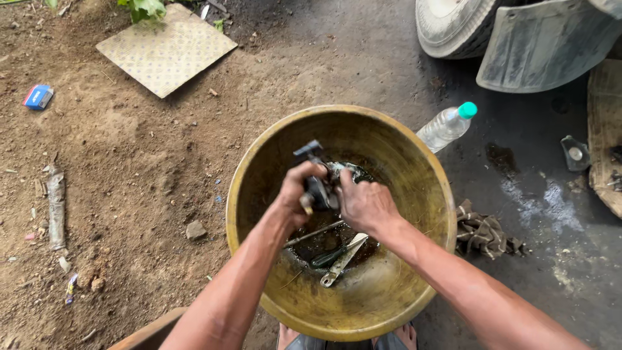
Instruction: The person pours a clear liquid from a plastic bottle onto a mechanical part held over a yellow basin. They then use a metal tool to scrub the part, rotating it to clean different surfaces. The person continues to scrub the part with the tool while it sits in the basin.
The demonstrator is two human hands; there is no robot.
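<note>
So, everything here sits around the big yellow bowl [259, 162] on the ground. Far left of the bowl there's a small blue packet [38, 96] in the dirt, and below that a crumpled wrapper [56, 206]. Up and left of the bowl lies a patterned square tile [167, 48], with a small stone [195, 230] close to the bowl's left rim.

Over the middle of the bowl, the left hand [295, 191] is wrapped tight around a dark, greasy metal part [317, 188], fingers fully closed on it. The right hand [364, 206] is pressed against the same part from the other side, fingers curled onto it, so both hands have hold of it above the dirty liquid at the bowl's bottom. Down in that liquid lie a wrench [342, 260] and a thin rod [314, 234].

Just off the bowl's upper right rim is a plastic bottle [447, 126] with a green cap, a dirty rag [483, 232] sits right beside the right rim, and a tyre [453, 26] with a mudflap [544, 45] is further up right.
</note>
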